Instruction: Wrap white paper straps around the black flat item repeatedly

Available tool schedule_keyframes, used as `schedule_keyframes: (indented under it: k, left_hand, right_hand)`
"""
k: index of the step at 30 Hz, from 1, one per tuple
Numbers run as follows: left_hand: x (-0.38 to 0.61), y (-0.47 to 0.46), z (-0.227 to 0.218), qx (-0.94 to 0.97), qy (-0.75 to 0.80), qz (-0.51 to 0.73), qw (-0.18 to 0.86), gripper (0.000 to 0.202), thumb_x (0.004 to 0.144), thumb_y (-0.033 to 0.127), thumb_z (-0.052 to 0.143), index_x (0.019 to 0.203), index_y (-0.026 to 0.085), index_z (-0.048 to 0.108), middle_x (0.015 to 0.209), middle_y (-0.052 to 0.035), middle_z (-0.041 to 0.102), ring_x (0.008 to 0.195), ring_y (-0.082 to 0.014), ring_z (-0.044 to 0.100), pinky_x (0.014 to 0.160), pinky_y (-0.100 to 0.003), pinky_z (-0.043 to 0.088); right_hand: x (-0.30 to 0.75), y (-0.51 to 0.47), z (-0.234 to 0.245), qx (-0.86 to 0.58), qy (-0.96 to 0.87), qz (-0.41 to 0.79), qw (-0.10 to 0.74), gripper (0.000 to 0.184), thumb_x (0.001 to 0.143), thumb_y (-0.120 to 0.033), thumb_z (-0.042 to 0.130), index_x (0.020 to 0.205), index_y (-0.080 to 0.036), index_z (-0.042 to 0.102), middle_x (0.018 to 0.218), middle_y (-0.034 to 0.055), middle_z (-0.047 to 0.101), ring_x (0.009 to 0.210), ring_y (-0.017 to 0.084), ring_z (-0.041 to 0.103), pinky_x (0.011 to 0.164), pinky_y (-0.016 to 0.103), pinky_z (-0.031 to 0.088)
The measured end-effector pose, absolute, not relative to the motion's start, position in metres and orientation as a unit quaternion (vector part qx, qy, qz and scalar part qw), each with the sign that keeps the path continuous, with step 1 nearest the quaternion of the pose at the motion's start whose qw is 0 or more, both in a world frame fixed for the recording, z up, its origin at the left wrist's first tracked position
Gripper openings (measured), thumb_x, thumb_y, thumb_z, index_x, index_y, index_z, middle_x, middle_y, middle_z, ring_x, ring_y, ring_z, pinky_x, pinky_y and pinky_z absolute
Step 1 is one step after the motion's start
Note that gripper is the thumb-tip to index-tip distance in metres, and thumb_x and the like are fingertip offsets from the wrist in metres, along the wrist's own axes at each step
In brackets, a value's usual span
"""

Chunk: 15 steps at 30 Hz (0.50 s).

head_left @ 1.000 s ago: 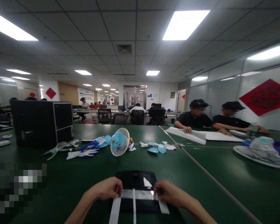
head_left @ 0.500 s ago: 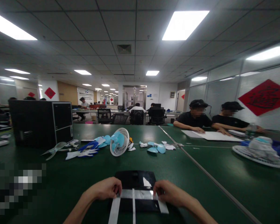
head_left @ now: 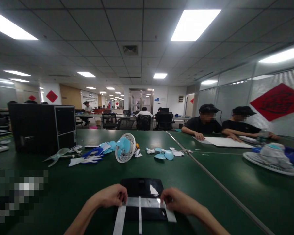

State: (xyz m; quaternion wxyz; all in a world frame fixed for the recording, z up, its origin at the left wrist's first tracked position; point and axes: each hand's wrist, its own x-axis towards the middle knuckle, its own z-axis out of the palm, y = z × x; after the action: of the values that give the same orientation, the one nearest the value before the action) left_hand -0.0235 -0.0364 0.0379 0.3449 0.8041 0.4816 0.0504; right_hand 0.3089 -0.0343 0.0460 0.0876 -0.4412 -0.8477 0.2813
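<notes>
The green counter (head_left: 201,186) fills the lower half of the view, and a metal strip (head_left: 218,182) runs along it on the right. Beyond the far right part sit two persons: the nearer one (head_left: 209,125) has a hand at a white sheet (head_left: 227,142), and the other one (head_left: 240,125) also leans over the counter. At the left stands a black computer case (head_left: 36,129). At the far right lies a white round grille (head_left: 252,160) with a wrapped bundle (head_left: 273,153) on it.

The black panel (head_left: 137,187) is on the counter, at the near middle, directly before the person. The left hand (head_left: 111,195) is at its left side and the right hand (head_left: 177,200) at its right side. In both hands the fingers are together, pinched on the opposite ends of a silver band (head_left: 150,203), which goes straight across the panel.

Behind the panel, well apart from it, the small fan (head_left: 124,148) stands tilted, between blue-white gloves (head_left: 90,158) and light blue blades (head_left: 164,155). Smaller are three white strips (head_left: 119,220), which run from the band toward the person; the middle one is the narrowest.
</notes>
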Motion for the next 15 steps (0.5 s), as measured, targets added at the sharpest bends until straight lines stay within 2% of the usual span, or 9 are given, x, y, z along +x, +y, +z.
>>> schedule_keyframes:
  k: [5, 10, 15]
  left_hand:
    - [-0.030, -0.028, 0.033, 0.806, 0.498, 0.092, 0.307, 0.024, 0.074, 0.029, 0.058, 0.096, 0.020, 0.065, 0.091, 0.0002, 0.062, 0.081, -0.0149, 0.057, 0.067, -0.024, 0.042]
    - [-0.052, -0.009, 0.019, 0.736, 0.655, 0.140, 0.102, 0.014, 0.082, 0.027, 0.051, 0.090, 0.021, 0.062, 0.096, -0.0024, 0.065, 0.088, -0.0167, 0.060, 0.072, -0.025, 0.042]
    - [-0.077, 0.001, 0.007, 0.684, 0.713, 0.132, 0.075, 0.013, 0.086, 0.025, 0.047, 0.093, 0.021, 0.058, 0.101, -0.0064, 0.065, 0.091, -0.0196, 0.061, 0.071, -0.027, 0.043]
  right_hand:
    - [0.310, -0.034, 0.050, -0.433, -0.854, 0.269, 0.104, 0.029, 0.073, -0.014, 0.057, 0.098, -0.017, 0.070, 0.092, 0.0034, 0.067, 0.079, 0.017, 0.059, 0.069, 0.024, 0.044]
    - [0.297, -0.027, 0.041, -0.475, -0.839, 0.184, 0.193, 0.024, 0.077, -0.019, 0.055, 0.098, -0.018, 0.068, 0.097, 0.0052, 0.066, 0.086, 0.018, 0.060, 0.076, 0.026, 0.045]
    - [0.265, -0.017, 0.033, -0.429, -0.868, 0.135, 0.209, 0.031, 0.080, -0.021, 0.058, 0.110, -0.021, 0.063, 0.109, 0.0060, 0.062, 0.100, 0.020, 0.057, 0.089, 0.030, 0.044]
